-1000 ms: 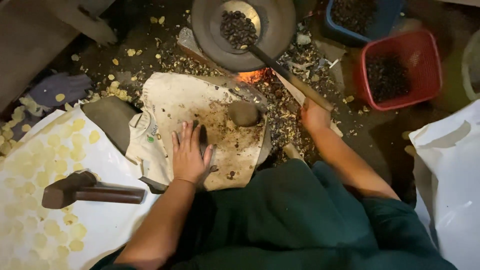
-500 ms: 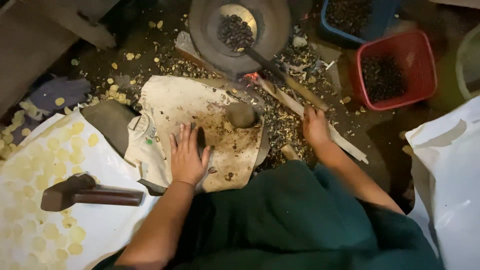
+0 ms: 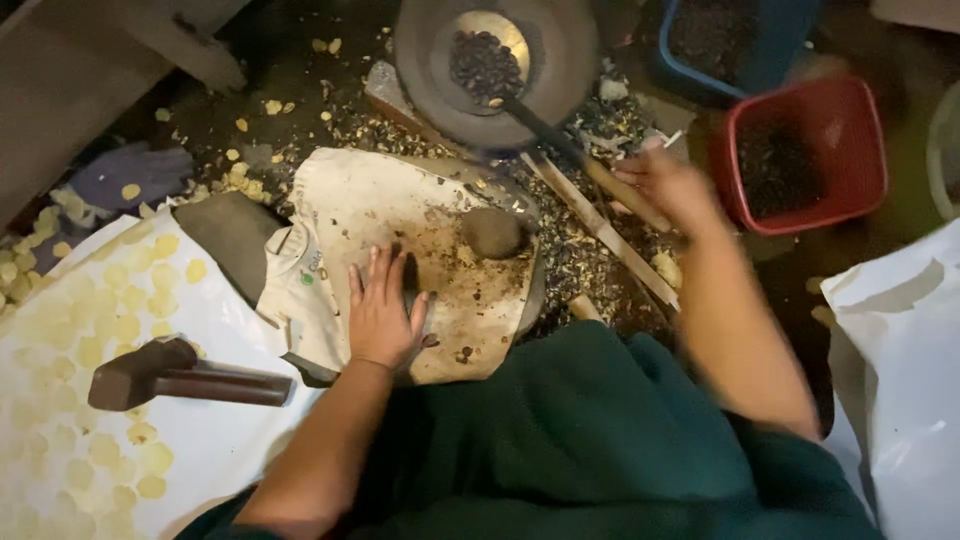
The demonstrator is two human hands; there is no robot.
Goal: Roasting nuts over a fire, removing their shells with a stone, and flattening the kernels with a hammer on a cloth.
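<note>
Red tub (image 3: 870,130), blue tub (image 3: 790,40), grey pan (image 3: 560,70) w/ dark seeds (image 3: 485,65), pale-yellow pieces (image 3: 90,330) on white sheet (image 3: 230,440).

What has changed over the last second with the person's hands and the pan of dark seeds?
The right hand has moved up from the littered floor towards the round metal pan and now closes on the long wooden handle of the ladle, though blur hides the grip. The left hand stays flat on the stained cloth; the wooden mallet has not moved.
</note>
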